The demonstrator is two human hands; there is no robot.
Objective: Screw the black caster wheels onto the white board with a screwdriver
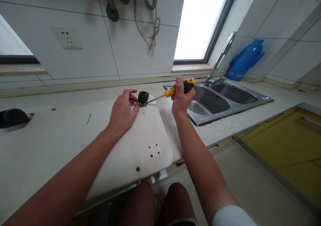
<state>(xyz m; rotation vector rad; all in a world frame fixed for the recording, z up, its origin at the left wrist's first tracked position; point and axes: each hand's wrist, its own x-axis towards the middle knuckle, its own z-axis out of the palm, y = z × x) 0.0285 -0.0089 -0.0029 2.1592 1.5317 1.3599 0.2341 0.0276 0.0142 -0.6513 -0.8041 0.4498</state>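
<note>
A black caster wheel (143,96) stands on a metal plate near the far right corner of a white board (120,152). My left hand (122,110) is closed at the caster's left side, thumb and fingertips together by its plate; whether they also pinch a small screw cannot be made out. My right hand (182,97) is wrapped round the yellow-and-black handle of a screwdriver (170,92). Its shaft slants down to the left, and the tip meets the caster's plate. A thin dark screw (88,119) lies loose on the board, left of my left hand.
Another black caster (13,118) is at the board's left. Several screw holes (153,150) mark its near right corner. Right of the board are a steel double sink (200,121) with a tap (223,55) and a blue thermos flask (245,60). Pipes and a cord (155,26) hang behind.
</note>
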